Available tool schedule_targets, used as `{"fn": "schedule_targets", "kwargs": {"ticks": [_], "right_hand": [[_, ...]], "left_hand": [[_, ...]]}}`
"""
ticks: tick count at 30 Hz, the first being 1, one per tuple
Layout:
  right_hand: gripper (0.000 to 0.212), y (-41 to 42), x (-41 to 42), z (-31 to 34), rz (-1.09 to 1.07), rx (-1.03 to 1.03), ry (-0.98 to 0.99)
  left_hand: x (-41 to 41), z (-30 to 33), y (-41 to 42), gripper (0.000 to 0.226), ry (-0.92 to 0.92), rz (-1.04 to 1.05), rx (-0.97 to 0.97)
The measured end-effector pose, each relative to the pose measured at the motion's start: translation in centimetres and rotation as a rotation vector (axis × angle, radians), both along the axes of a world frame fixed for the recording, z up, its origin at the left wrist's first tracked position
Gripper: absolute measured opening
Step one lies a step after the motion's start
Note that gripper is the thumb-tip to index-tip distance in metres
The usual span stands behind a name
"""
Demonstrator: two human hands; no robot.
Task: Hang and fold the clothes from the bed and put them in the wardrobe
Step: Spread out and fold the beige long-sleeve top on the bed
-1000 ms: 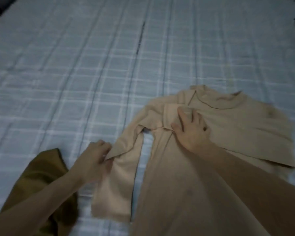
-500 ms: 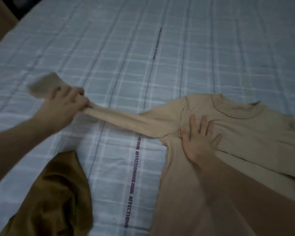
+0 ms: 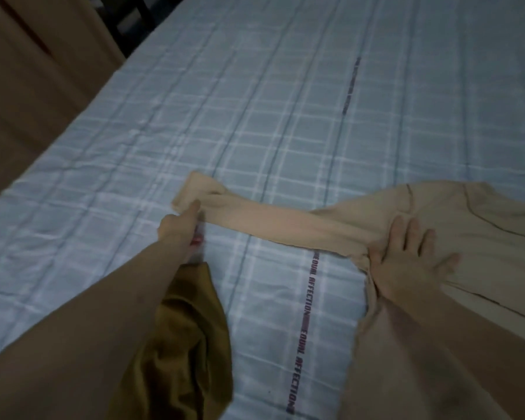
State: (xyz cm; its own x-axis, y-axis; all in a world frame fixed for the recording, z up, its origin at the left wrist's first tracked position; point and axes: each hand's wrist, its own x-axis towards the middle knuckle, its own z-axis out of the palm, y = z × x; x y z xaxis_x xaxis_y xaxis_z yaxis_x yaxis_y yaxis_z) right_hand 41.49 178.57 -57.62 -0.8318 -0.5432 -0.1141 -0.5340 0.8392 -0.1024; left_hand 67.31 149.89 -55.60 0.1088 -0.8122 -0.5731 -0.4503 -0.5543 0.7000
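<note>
Beige top (image 3: 467, 237): it is laid flat on the bed (image 3: 255, 116), at the near right part of the checked sheet; only its left half is seen.
Sleeve (image 3: 270, 219): it is drawn out straight to the left from the shoulder of the beige top, across the sheet, with the cuff turned up a little at the far end.
Left hand (image 3: 179, 225): the sleeve is pinched near the cuff, between thumb and fingers, as far as can be seen.
Right hand (image 3: 406, 262): it is pressed flat on the beige top at the armpit, fingers spread and straight, so the body is kept in place.
Step in hand: the sleeve is judged to be stretched and smoothed before folding.
Next move: probably the sleeve is to be folded over the body of the beige top; an even pull is needed, and the armpit must be kept pinned, otherwise the thin cloth may wrinkle.
Look of the cloth: thin, soft, light beige, with dark seam lines at neck and shoulder.
Mustard garment (image 3: 188, 344): it is lying crumpled left of the beige top, under the left forearm, not yet folded.
</note>
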Motion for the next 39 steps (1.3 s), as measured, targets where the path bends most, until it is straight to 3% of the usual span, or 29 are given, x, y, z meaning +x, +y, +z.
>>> {"fn": "schedule_targets", "kwargs": {"ticks": [1,3,6,9,15,18,21,23,26,28,30,31,33,35,37,39], "right_hand": [[0.057,-0.7,0.1,1.1,0.097,-0.041,0.082],[0.031,-2.9,-0.2,2.7,0.373,-0.204,0.161],[0.032,-8.1,-0.4,4.7,0.603,-0.296,-0.098],[0.029,-12.3,-0.9,4.0,0.699,-0.143,-0.173],[0.026,-14.5,-2.7,5.7,0.891,0.147,-0.307],[0.018,-14.6,-3.0,6.3,0.890,0.108,-0.442],[0.006,-14.6,-3.3,6.0,0.889,0.168,-0.458],[0.012,-14.7,-3.7,5.5,0.765,-0.001,-0.385],[0.016,-14.6,-3.7,5.4,0.337,-0.484,-0.134],[0.029,-13.3,-2.3,5.0,0.305,-0.486,0.063],[0.035,-11.2,0.1,3.8,0.536,-0.297,0.115],[0.043,-9.9,1.6,2.8,0.628,-0.152,0.050],[0.065,-8.8,3.2,1.5,0.610,0.060,-0.132],[0.068,-9.1,3.7,1.5,0.505,0.065,-0.301],[0.067,-9.2,4.4,3.7,0.496,-0.070,-0.335],[0.054,-8.9,4.7,6.3,0.422,-0.470,-0.417]], "left_hand": [[-0.7,0.9,0.5,0.076,0.050,0.049,0.006],[-2.1,2.0,1.2,0.049,0.146,0.135,0.002],[-2.2,0.4,0.8,0.024,0.208,0.232,0.016],[-1.3,-0.8,0.7,0.010,0.243,0.278,-0.020],[-0.3,-1.3,0.2,0.008,0.354,0.268,-0.008],[-0.5,-1.1,0.2,0.008,0.366,0.297,-0.006],[-0.4,-1.3,0.2,0.010,0.366,0.294,-0.012],[-0.3,-1.5,0.1,0.008,0.363,0.283,-0.017],[-0.2,-1.6,0.1,0.006,0.361,0.276,-0.030],[-0.3,-1.5,0.2,0.006,0.365,0.273,-0.028],[-0.4,-1.3,0.4,0.006,0.361,0.264,-0.038],[-0.4,-1.3,0.5,0.006,0.345,0.258,-0.063],[-1.0,-1.1,1.0,0.009,0.280,0.247,-0.180],[-2.6,-0.5,1.7,0.007,0.194,0.177,-0.385],[-5.0,1.3,2.9,0.008,0.140,0.022,-0.566],[-8.1,3.9,4.9,0.009,0.167,-0.147,-0.696]]}}
